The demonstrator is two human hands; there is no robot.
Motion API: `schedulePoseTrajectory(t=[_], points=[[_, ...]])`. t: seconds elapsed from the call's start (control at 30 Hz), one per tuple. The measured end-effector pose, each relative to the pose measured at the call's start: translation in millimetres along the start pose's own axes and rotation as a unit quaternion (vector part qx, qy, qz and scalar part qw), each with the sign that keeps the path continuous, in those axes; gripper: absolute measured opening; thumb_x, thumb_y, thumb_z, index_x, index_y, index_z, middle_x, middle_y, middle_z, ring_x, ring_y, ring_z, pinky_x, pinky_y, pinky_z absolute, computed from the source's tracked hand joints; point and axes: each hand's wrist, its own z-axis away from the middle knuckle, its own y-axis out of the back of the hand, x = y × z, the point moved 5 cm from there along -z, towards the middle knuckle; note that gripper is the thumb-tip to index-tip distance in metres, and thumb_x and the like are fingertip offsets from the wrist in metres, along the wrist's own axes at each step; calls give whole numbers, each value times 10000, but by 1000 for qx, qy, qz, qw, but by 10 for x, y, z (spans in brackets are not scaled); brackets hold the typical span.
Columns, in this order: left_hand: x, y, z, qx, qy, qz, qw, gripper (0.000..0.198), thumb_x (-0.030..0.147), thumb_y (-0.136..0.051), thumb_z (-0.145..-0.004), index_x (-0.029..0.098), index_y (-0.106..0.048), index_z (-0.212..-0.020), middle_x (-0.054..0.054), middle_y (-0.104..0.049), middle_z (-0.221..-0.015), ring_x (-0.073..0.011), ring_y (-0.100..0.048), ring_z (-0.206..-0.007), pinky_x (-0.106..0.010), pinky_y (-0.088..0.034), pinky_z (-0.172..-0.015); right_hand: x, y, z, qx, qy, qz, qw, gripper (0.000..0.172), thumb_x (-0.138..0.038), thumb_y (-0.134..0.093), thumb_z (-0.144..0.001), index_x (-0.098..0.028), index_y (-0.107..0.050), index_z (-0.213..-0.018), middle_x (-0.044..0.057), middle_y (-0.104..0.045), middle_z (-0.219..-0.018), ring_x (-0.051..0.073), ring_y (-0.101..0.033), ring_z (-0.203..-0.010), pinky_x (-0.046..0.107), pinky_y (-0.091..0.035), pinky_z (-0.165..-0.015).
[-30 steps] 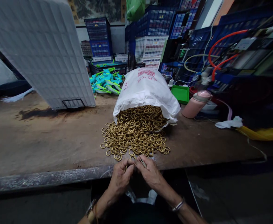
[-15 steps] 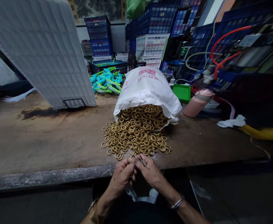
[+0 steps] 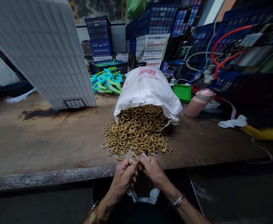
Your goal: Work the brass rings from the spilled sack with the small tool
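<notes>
Close together at the table's front edge, my left hand (image 3: 123, 175) and my right hand (image 3: 153, 171) are both closed. Between my left thumb and fingers is a brass-coloured ring (image 3: 136, 162), partly hidden, with my right fingertips touching it. My right hand also grips a small flat tool (image 3: 147, 158), pale with a dark end; its kind is unclear. Just beyond my hands lies a loose pile of brass-coloured rings (image 3: 136, 137). The rings spill from the mouth of a white woven sack (image 3: 148, 88) lying on its side.
On the wooden table (image 3: 57, 140), a white ribbed panel (image 3: 48, 56) stands at the left. Turquoise and green plastic parts (image 3: 107, 81) lie behind it. Right of the sack are a green tray (image 3: 182, 92) and a pink bottle (image 3: 198, 102). Stacked crates (image 3: 152, 43) fill the back.
My right hand has turned slightly, and its flat tool shows at a different angle. The ring between my fingers is now visible. The pile and sack look unchanged.
</notes>
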Motion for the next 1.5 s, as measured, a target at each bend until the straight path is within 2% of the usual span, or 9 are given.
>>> schedulePoseTrajectory(t=[0.07,0.17,0.33,0.6,0.73,0.8,0.97,1.2,1.5], points=[[2,10,7,12,4,-4,1000,296,450,-529,-752,165,-473,-698,39,-489,-555,-49,-401,-404,-150,-304,-375,-32,50,24,36,40,91,994,254,-323,-361,-823,-188,-457,-631,-27,-460,-562,103,-425,-539,216,-322,-534],[14,20,13,22,-5,-17,1000,303,456,-531,-746,165,-469,-688,45,-472,-530,-49,-397,-398,-151,-299,-377,-75,7,95,5,104,215,971,131,-161,-373,-763,-192,-500,-754,-13,-526,-624,118,-470,-586,219,-312,-564],[7,34,11,25,-34,-27,999,285,435,-541,-744,160,-480,-702,49,-475,-534,-51,-414,-414,-153,-319,-402,-97,-65,166,-14,130,344,930,246,-42,-371,-639,-188,-478,-805,13,-587,-701,138,-513,-629,230,-279,-570],[-4,58,94,18,-5,-17,1000,273,422,-534,-758,161,-475,-703,42,-502,-562,-45,-427,-416,-142,-325,-393,-45,-76,114,-6,89,421,903,207,-65,-408,-704,-181,-480,-860,29,-613,-754,145,-540,-666,234,-247,-562],[3,-16,269,-45,20,34,998,243,398,-526,-783,159,-487,-764,36,-518,-575,-34,-419,-400,-131,-311,-366,-70,118,-26,44,24,479,876,226,-31,-398,-700,-172,-498,-845,38,-615,-709,139,-533,-625,244,-221,-541],[-23,-40,305,-68,28,78,994,233,383,-544,-777,158,-487,-786,35,-521,-566,-34,-418,-385,-130,-309,-350,-149,163,-95,58,43,491,868,230,-23,-400,-695,-172,-507,-835,36,-611,-688,136,-528,-616,249,-219,-544],[-126,60,202,-16,48,224,973,252,395,-542,-777,165,-452,-723,32,-508,-578,-39,-407,-391,-127,-303,-318,-263,-8,-208,27,97,502,859,251,-65,-440,-696,-188,-513,-903,41,-614,-840,148,-540,-722,245,-265,-595],[-122,241,160,24,48,255,965,240,362,-573,-758,134,-505,-733,-34,-571,-723,-49,-451,-465,-130,-308,-338,-170,-245,-320,24,84,561,823,165,-266,-452,-816,-207,-499,-963,56,-574,-934,180,-559,-728,277,-310,-607],[-165,316,119,13,72,350,934,211,312,-589,-744,145,-545,-864,-22,-558,-711,-60,-474,-489,-130,-290,-356,-164,-291,-341,5,56,606,793,210,-143,-361,-838,-197,-502,-983,81,-549,-966,173,-576,-741,274,-351,-597]])
